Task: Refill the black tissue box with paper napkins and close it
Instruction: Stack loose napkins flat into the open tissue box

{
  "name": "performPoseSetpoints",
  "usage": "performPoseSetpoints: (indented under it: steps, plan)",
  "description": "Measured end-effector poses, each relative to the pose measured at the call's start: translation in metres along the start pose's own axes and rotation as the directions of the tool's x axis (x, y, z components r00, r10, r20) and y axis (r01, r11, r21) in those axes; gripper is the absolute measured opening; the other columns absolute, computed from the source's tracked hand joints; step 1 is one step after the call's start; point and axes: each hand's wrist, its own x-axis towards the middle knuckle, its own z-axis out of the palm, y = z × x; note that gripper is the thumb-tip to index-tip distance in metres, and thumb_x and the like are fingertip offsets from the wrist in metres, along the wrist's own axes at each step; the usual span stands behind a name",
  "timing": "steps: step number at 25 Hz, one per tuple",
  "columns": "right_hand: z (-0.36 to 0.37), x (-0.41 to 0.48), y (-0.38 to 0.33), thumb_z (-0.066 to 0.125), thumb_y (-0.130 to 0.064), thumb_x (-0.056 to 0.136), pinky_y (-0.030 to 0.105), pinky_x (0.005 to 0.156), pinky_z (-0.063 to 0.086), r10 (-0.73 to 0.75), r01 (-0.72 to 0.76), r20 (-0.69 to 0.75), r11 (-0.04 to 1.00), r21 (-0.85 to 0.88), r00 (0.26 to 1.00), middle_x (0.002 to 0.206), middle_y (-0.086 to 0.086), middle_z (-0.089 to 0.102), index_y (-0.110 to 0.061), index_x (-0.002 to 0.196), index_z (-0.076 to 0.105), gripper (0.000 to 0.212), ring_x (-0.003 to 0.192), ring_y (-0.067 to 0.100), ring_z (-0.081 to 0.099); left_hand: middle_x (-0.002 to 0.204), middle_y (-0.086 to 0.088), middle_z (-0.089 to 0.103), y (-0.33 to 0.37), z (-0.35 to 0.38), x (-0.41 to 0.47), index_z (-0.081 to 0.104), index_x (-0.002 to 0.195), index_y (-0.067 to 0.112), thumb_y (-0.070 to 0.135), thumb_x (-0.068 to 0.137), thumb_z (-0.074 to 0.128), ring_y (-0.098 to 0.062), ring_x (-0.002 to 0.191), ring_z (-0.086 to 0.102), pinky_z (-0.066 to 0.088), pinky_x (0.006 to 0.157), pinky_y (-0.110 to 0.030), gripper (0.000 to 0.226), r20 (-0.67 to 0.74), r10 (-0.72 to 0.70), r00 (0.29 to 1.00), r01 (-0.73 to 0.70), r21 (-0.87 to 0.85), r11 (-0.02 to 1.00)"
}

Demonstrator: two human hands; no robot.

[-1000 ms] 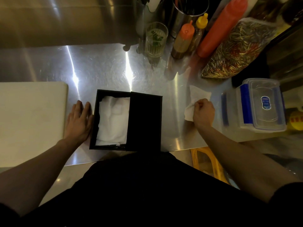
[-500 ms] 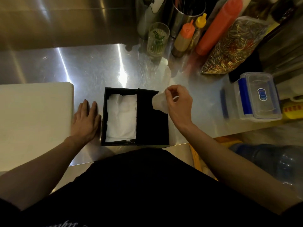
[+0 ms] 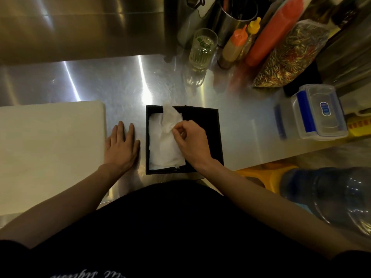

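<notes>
Head view, looking down on a steel counter [image 3: 124, 83] that fills the upper and middle field. A white board [image 3: 48, 149] lies flat on the counter at 9 o'clock, its right edge close to the left hand. A clear water bottle [image 3: 329, 197] sits below the counter edge at 4 o'clock, beside a yellow stool [image 3: 267, 175].

The black tissue box [image 3: 202, 115] stands at the centre, near the counter's front edge. Its lid covers the right part only; the left part is open, showing a stack of paper napkins [image 3: 158, 147] lying flat inside.

At 2 o'clock from the box, well apart, a clear lidded container [image 3: 319, 111] with blue clips rests on the counter. Behind it, at 1 o'clock, a bag of mixed chillies [image 3: 291, 55] leans against an orange-red squeeze bottle [image 3: 269, 35]; two smaller sauce bottles and a drinking glass [image 3: 202, 49] stand to their left, at 12 o'clock from the box.

The left hand [image 3: 120, 147] lies palm down on the counter at 9 o'clock of the box, just beside its left wall, fingers extended and together, gripping nothing. The right hand [image 3: 190, 141] hovers over the box's middle, fingers curled, thumb and forefinger pinching one loose napkin [image 3: 170, 117]. This napkin hangs over the open half, its upper corner reaching the box's far wall.
</notes>
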Motion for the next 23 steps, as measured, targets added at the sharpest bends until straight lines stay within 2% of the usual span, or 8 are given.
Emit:
performPoseSetpoints:
  steps: [4, 8, 10, 13, 17, 19, 21, 23]
  plan:
    - [0.021, 0.001, -0.006, 0.051, -0.030, 0.096, 0.037, 0.066, 0.056, 0.017, -0.007, 0.036, 0.968, -0.251, 0.999, 0.093, -0.001, 0.060, -0.016, 0.093, 0.062, 0.018, 0.074, 0.014, 0.059, 0.163, -0.018, 0.000, 0.001, 0.001, 0.000, 0.006, 0.157, 0.020, 0.044, 0.102, 0.023, -0.036, 0.150, 0.001, 0.012, 0.119, -0.050, 0.062, 0.003, -0.001, 1.000, 0.001, -0.008, 1.000]
    - [0.029, 0.003, -0.011, 0.043, -0.034, 0.099, 0.031, 0.055, 0.040, -0.027, 0.104, 0.143, 0.820, -0.563, 0.989, 0.087, 0.002, 0.061, -0.016, 0.086, 0.059, 0.028, 0.069, 0.020, 0.059, 0.163, -0.018, 0.001, -0.002, 0.004, 0.000, 0.007, 0.157, 0.020, 0.044, 0.102, 0.024, -0.036, 0.150, 0.002, 0.013, 0.118, -0.050, 0.062, -0.018, -0.005, 1.000, 0.005, -0.003, 1.000]
    - [0.031, 0.003, -0.013, 0.042, -0.034, 0.099, 0.030, 0.055, 0.033, -0.022, 0.149, 0.202, 0.756, -0.638, 0.979, 0.085, 0.002, 0.062, -0.016, 0.085, 0.058, 0.027, 0.070, 0.021, 0.059, 0.163, -0.019, 0.002, -0.002, 0.005, 0.000, 0.008, 0.157, 0.019, 0.043, 0.102, 0.026, -0.037, 0.150, 0.003, 0.014, 0.118, -0.050, 0.062, -0.018, 0.002, 1.000, -0.002, -0.011, 1.000]
    - [0.032, 0.007, -0.017, 0.047, -0.029, 0.097, 0.032, 0.055, 0.044, -0.077, 0.172, 0.179, 0.775, -0.608, 0.981, 0.093, 0.005, 0.063, -0.014, 0.096, 0.060, 0.020, 0.080, 0.023, 0.060, 0.163, -0.018, 0.002, -0.003, 0.007, 0.002, 0.008, 0.157, 0.020, 0.043, 0.102, 0.027, -0.036, 0.150, 0.003, 0.014, 0.118, -0.051, 0.063, -0.028, 0.002, 1.000, -0.002, -0.030, 1.000]
    - [0.039, 0.010, -0.016, 0.053, -0.014, 0.091, 0.033, 0.067, 0.050, -0.115, 0.245, 0.263, 0.806, -0.539, 0.958, 0.114, 0.011, 0.056, -0.010, 0.115, 0.056, 0.025, 0.098, 0.025, 0.056, 0.163, -0.018, 0.002, -0.003, 0.009, 0.002, 0.009, 0.157, 0.020, 0.042, 0.102, 0.028, -0.036, 0.151, 0.003, 0.013, 0.118, -0.051, 0.063, -0.034, -0.008, 0.999, 0.007, -0.044, 0.999]
    - [0.042, 0.008, -0.009, 0.054, -0.010, 0.090, 0.034, 0.083, 0.048, -0.091, 0.278, 0.334, 0.773, -0.570, 0.938, 0.128, 0.015, 0.050, -0.008, 0.121, 0.052, 0.032, 0.113, 0.030, 0.051, 0.163, -0.018, 0.003, -0.002, 0.009, 0.002, 0.009, 0.157, 0.020, 0.042, 0.102, 0.029, -0.036, 0.150, 0.003, 0.013, 0.118, -0.051, 0.063, -0.036, -0.004, 0.999, 0.003, -0.043, 0.999]
    - [0.044, 0.007, -0.004, 0.053, -0.017, 0.092, 0.037, 0.104, 0.039, -0.058, 0.309, 0.397, 0.733, -0.606, 0.916, 0.147, 0.022, 0.035, -0.006, 0.136, 0.041, 0.047, 0.135, 0.034, 0.036, 0.163, -0.019, 0.003, -0.002, 0.009, 0.002, 0.009, 0.157, 0.019, 0.041, 0.102, 0.029, -0.037, 0.150, 0.003, 0.014, 0.118, -0.051, 0.063, -0.045, -0.004, 0.999, 0.002, -0.042, 0.999]
    - [0.049, 0.007, -0.003, 0.050, -0.027, 0.096, 0.041, 0.114, 0.026, -0.018, 0.343, 0.460, 0.691, -0.636, 0.888, 0.156, 0.024, 0.018, -0.004, 0.147, 0.024, 0.062, 0.145, 0.035, 0.019, 0.163, -0.018, 0.003, -0.003, 0.010, 0.002, 0.009, 0.157, 0.019, 0.041, 0.102, 0.029, -0.036, 0.150, 0.003, 0.013, 0.118, -0.050, 0.063, -0.041, -0.009, 0.999, 0.007, -0.042, 0.999]
